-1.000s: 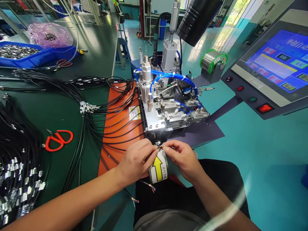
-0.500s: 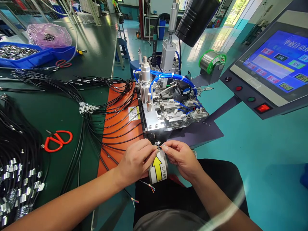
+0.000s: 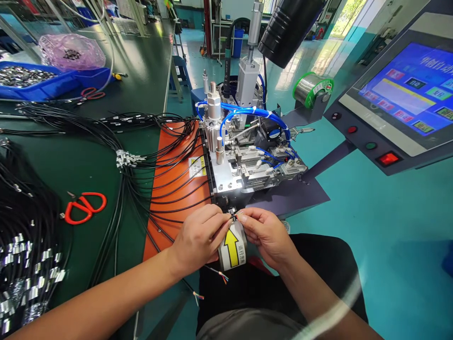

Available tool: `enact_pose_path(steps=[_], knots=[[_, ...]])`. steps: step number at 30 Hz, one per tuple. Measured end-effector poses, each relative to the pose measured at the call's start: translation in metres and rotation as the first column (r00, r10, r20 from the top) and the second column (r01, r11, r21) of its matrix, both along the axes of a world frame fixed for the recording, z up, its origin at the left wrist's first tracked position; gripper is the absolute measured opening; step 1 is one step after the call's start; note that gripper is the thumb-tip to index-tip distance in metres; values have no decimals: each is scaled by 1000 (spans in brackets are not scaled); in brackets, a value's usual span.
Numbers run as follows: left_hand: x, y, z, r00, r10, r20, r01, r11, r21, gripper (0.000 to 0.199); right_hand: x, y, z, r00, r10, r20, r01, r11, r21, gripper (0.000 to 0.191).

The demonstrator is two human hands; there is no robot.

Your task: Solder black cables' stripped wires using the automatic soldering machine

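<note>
A: Biggest first?
B: Dark green workbench (image 3: 90,172), left side. Machine (image 3: 247,158) off its edge, center: metal plate, cylinders, blue air lines.
A: Next?
B: Touchscreen panel (image 3: 396,99) on the right, blue screen lit, red switch glowing below. Orange board (image 3: 196,194) between bench and machine, a row of black cables crossing it. Heap of black cables (image 3: 31,203) at far left, silver connectors toward the near end. Blue tray (image 3: 83,82) of small metal parts at the back of the bench, pink bag (image 3: 71,53) just beside it.
A: Hands?
B: Left hand (image 3: 200,231): thumb and forefinger pinched together on a black cable end (image 3: 233,216). Right hand (image 3: 264,231): thumb and forefinger also closed, on fine wires at the tip of that end. Wires mostly hidden by the fingers; can't tell how many.
A: Where's the cable end?
B: Between the two sets of fingertips, in front of the machine's near edge, just above the cylinder with the yellow arrow label (image 3: 232,248). Contact with the cylinder: can't tell.
A: Small stuff?
B: Solder spool (image 3: 313,90), green flanges, on a bracket left of the panel. Red-handled scissors (image 3: 85,204) on the bench, blades parted. Smallest: stripped multicolor wire tips (image 3: 224,277) hanging below the left hand.
</note>
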State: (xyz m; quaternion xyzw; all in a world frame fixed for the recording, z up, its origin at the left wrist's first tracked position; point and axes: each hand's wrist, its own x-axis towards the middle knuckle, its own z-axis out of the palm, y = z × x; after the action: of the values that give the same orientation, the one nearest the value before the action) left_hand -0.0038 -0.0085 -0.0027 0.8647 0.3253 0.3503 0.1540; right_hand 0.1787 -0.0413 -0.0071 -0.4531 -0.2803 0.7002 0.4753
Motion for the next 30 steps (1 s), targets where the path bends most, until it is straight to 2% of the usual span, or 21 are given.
enact_pose_path(steps=[6, 16, 30], knots=[[-1, 0, -2, 1000, 8, 2, -8, 1000, 3, 9, -3, 0, 1, 1000, -23, 3, 23, 1000, 4, 21], [0, 0, -3, 999, 33, 33, -33, 999, 2, 7, -12, -3, 2, 989, -143, 35, 143, 990, -1, 26], [0, 0, -2, 998, 31, 60, -31, 999, -9, 5, -13, -4, 2, 990, -139, 25, 139, 990, -8, 29]])
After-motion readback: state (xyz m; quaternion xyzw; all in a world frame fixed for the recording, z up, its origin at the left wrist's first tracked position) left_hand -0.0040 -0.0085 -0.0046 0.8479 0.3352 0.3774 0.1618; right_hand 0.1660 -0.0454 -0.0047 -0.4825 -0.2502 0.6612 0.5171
